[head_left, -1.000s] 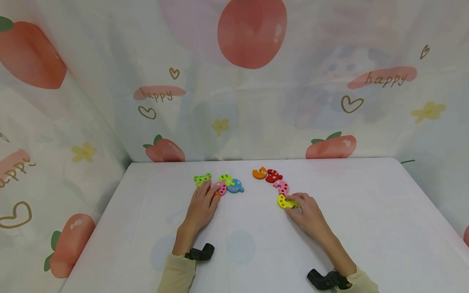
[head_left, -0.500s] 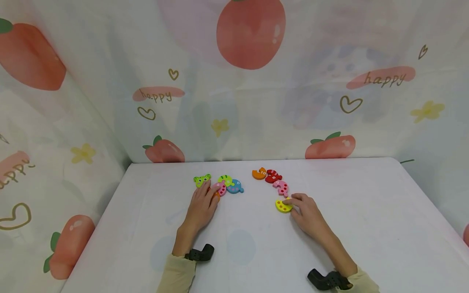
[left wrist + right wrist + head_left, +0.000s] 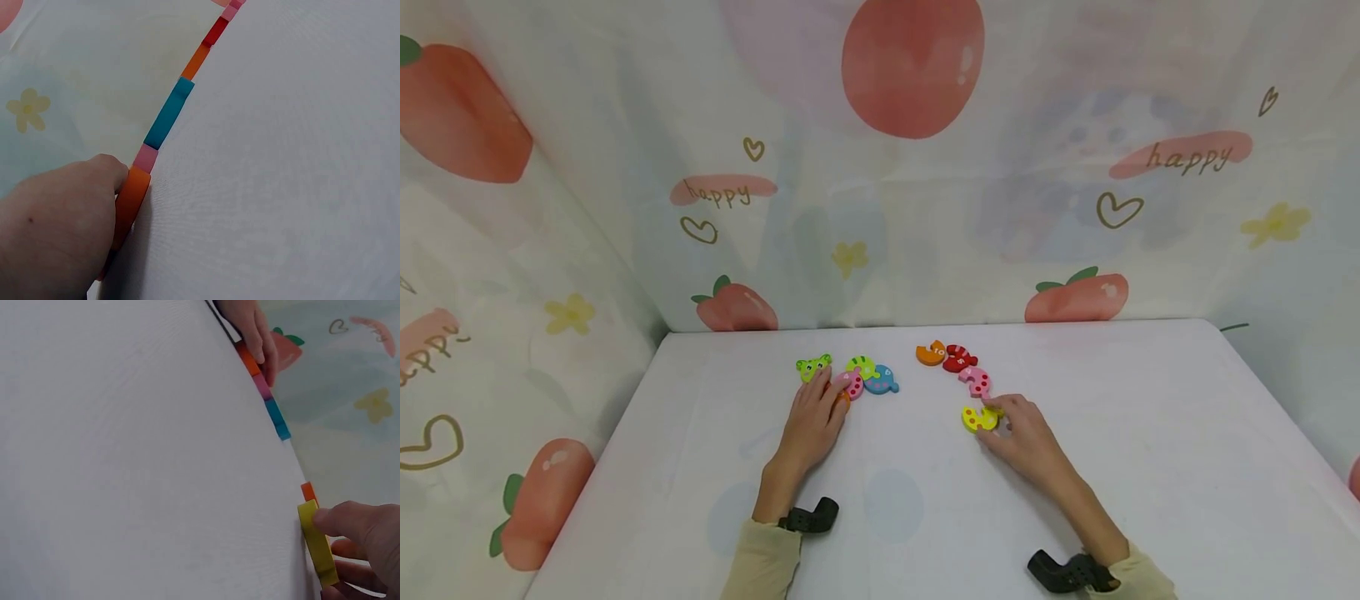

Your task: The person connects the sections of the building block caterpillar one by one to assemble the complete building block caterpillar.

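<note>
My right hand (image 3: 1030,437) pinches a yellow puzzle piece with red dots (image 3: 972,418) between thumb and fingers at the table. In the right wrist view the thumb presses the near side of this yellow piece (image 3: 317,544). Just behind it lies a pink dotted piece (image 3: 976,382). My left hand (image 3: 811,421) rests with extended fingers on the left row of pieces. Its fingers partly cover an orange piece (image 3: 132,203) and another pink piece (image 3: 852,385). A green animal-head piece (image 3: 814,367) shows beyond its fingertips.
A green striped piece (image 3: 861,367) and a blue piece (image 3: 882,381) continue the left row. A red piece (image 3: 960,359) and an orange notched piece (image 3: 931,354) lead back from the right-hand pink one. A printed curtain (image 3: 925,242) stands behind the white table (image 3: 895,533).
The yellow piece has come away from the pink piece, shifted slightly left and turned. My right thumb and fingers have changed their hold on it. The left hand stays put.
</note>
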The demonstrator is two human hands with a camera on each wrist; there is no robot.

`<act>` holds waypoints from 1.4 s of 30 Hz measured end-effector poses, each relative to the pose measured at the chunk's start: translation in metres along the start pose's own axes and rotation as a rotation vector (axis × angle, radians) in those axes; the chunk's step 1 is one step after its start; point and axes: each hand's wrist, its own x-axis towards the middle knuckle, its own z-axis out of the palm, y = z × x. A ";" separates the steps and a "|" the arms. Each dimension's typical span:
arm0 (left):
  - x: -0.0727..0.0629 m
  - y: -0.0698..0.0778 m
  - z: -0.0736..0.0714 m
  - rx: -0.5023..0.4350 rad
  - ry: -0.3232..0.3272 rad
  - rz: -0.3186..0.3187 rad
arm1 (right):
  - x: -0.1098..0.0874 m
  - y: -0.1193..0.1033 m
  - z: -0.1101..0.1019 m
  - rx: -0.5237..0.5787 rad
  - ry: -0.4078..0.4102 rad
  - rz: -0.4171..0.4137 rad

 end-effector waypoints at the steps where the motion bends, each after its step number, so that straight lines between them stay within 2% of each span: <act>1: 0.000 0.000 0.000 0.000 -0.001 0.000 | 0.000 0.000 0.000 -0.002 -0.006 -0.005; 10: 0.001 0.002 -0.001 0.043 -0.043 -0.014 | -0.001 0.000 -0.005 0.002 -0.048 -0.056; 15: 0.004 0.008 -0.004 0.024 -0.068 -0.045 | -0.003 -0.001 -0.007 0.001 -0.052 -0.062; 25: 0.019 0.032 -0.007 0.095 -0.035 -0.137 | -0.005 -0.004 -0.004 -0.025 -0.048 -0.052; 30: 0.019 0.043 -0.006 0.151 -0.068 -0.159 | -0.006 -0.009 -0.001 -0.041 -0.049 -0.063; 34: 0.019 0.047 -0.003 0.178 -0.098 -0.135 | -0.005 -0.012 0.000 -0.017 -0.100 -0.058; 39: 0.019 0.050 -0.002 0.207 -0.127 -0.040 | -0.002 -0.014 0.003 0.037 -0.150 -0.013; 42: 0.018 0.050 0.000 0.232 -0.147 -0.009 | -0.003 -0.013 0.004 0.060 -0.152 -0.021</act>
